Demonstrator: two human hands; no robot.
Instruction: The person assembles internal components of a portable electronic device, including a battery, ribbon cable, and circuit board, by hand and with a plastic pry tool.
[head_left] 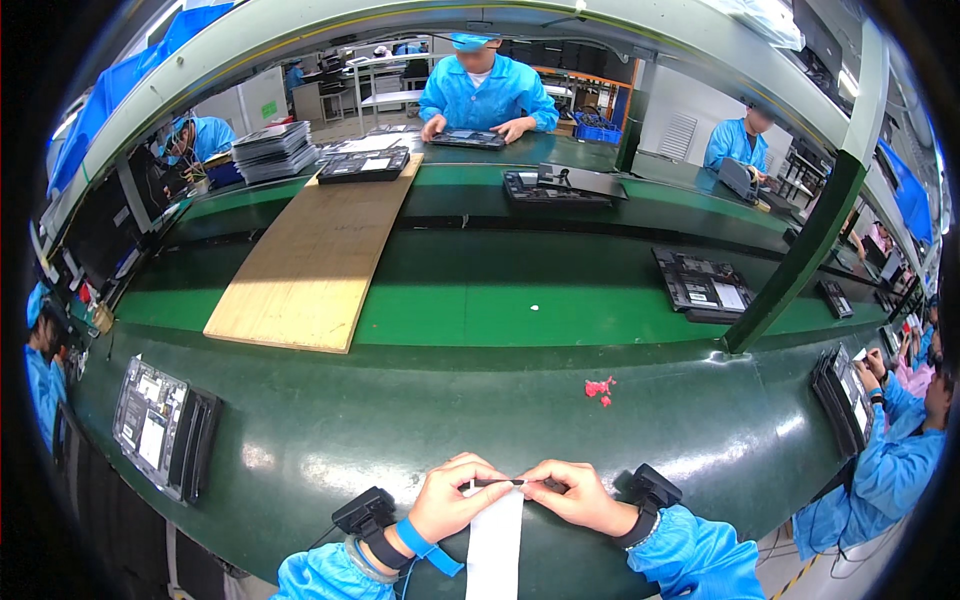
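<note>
My left hand (pixel 450 499) and my right hand (pixel 578 497) meet near the front edge of the bench, each closed in a pinch. Between their fingertips is a thin dark strip (pixel 497 483), gripped from both sides; its exact kind is too small to make out. A long white sheet (pixel 495 550) extends from just under the fingers toward me and out of the lower edge. Whether the fingers also hold its top end is hidden. Both wrists wear dark straps with black box-shaped units, and a blue band (pixel 428 545) circles my left wrist.
Stacked open laptop bases (pixel 165 432) stand at the left. Pink scraps (pixel 599 389) lie ahead on the dark green bench (pixel 420 390). A wooden board (pixel 305 260) crosses the green conveyor, which carries a laptop base (pixel 703 282). A green post (pixel 800 255) rises at right; co-workers sit around.
</note>
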